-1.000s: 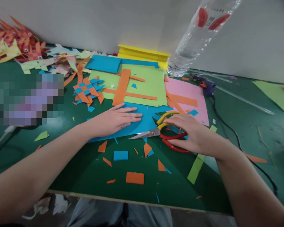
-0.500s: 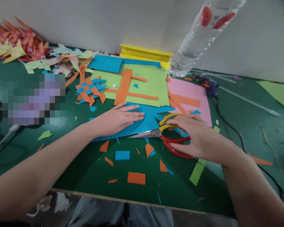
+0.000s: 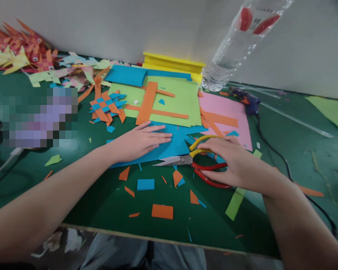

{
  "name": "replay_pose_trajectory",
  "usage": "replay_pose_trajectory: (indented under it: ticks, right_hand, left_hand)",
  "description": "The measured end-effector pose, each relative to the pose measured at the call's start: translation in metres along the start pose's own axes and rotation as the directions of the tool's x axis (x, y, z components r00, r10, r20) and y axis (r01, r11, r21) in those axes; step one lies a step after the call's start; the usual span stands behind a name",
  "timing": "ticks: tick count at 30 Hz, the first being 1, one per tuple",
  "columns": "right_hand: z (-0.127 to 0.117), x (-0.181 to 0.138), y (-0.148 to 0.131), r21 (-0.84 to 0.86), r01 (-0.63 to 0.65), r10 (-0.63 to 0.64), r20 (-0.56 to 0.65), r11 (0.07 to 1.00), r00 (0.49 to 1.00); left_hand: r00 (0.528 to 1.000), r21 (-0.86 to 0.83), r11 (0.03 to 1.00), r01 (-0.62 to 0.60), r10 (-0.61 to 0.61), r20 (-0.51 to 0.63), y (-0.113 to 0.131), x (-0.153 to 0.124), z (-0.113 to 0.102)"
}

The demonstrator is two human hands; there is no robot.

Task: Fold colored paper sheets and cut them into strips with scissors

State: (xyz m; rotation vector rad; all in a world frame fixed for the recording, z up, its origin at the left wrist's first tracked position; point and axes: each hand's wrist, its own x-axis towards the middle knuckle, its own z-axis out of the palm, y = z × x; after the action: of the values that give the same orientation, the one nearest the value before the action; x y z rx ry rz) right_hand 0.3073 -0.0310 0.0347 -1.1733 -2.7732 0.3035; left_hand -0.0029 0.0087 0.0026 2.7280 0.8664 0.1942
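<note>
My left hand (image 3: 141, 141) lies flat on a blue sheet of paper (image 3: 176, 139), fingers spread toward the right. Yellow-and-red-handled scissors (image 3: 183, 160) are in my right hand (image 3: 232, 161), with its fingers through the loops. Their blades point left along the sheet's near edge, slightly apart at the tips. Left of the sheet's far side rests a woven orange-and-blue paper fish (image 3: 107, 107). Small orange and blue scraps lie in front of the blades, among them a blue rectangle (image 3: 145, 184) and an orange rectangle (image 3: 162, 212).
Green sheets (image 3: 176, 90) with orange strips lie behind, beside a pink sheet (image 3: 222, 103). A water bottle (image 3: 228, 56) stands at the back. At the right are a glue gun (image 3: 252, 107) and its cord. Finished paper fish (image 3: 19, 52) are piled at the far left.
The scissor blades have parted slightly at the tips. Both hands and the blue sheet stay in nearly the same place.
</note>
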Motion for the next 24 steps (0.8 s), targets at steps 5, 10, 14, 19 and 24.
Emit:
replay_pose_trajectory:
  ticks: [5,10,14,19,24]
  right_hand:
    - [0.0013,0.0043,-0.0067,0.003,0.028,-0.028,0.008,1.000,1.000]
    - [0.0015,0.0055,-0.0079,0.008,0.051,-0.051,-0.001,0.999,0.999]
    - [0.0003,0.0039,-0.0064,0.041,0.052,-0.051,-0.015,0.998,0.999]
    - [-0.0005,0.0029,-0.0060,0.041,0.010,-0.009,-0.018,0.999,1.000]
    - [-0.0010,0.0028,-0.0031,0.049,0.009,-0.007,-0.030,0.999,1.000]
  left_hand:
    - [1.000,-0.002,1.000,0.007,-0.007,-0.006,-0.0003,0.0001,0.0005]
    - [1.000,-0.003,1.000,-0.004,0.004,-0.004,-0.0006,-0.0001,0.0010]
    - [1.000,-0.001,1.000,-0.001,0.001,-0.010,-0.0007,-0.0009,0.0010]
    - [1.000,0.028,1.000,-0.007,0.008,-0.026,-0.0006,-0.0001,0.0021]
    - [0.992,0.107,0.994,-0.003,0.017,-0.129,0.0026,0.0032,0.0036]
